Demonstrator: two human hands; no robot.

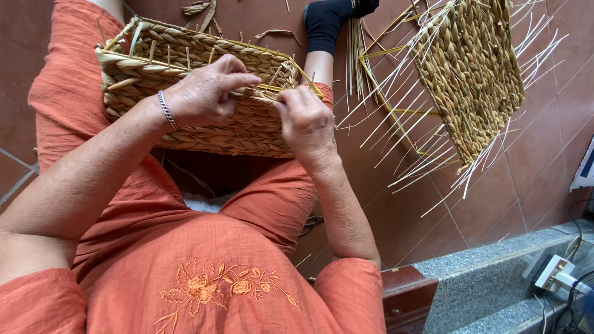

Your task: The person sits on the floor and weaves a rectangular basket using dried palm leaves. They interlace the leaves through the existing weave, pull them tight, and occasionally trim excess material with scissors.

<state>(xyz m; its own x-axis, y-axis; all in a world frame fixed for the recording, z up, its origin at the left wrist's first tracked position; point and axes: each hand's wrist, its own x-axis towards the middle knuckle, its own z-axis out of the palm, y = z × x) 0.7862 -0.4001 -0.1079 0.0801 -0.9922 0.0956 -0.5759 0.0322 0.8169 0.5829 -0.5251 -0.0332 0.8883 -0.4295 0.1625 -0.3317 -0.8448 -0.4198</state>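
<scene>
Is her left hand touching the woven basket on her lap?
Touching. The head view shows the left hand resting on the basket rim, fingers pressing the weave.

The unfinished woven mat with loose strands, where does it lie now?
The woven mat lies on the tiled floor at upper right, beyond the black sock.

Woven straw basket (pixel 204 93) rests on lap, over orange trousers (pixel 68 80). Left hand (pixel 207 93) with silver bracelet (pixel 166 110) lies on basket rim — fingers pinching strand. Right hand (pixel 307 127) grips rim's right corner. Flat woven panel (pixel 470 74) with loose white stakes lies on tile floor (pixel 402 210) — upper right.
</scene>
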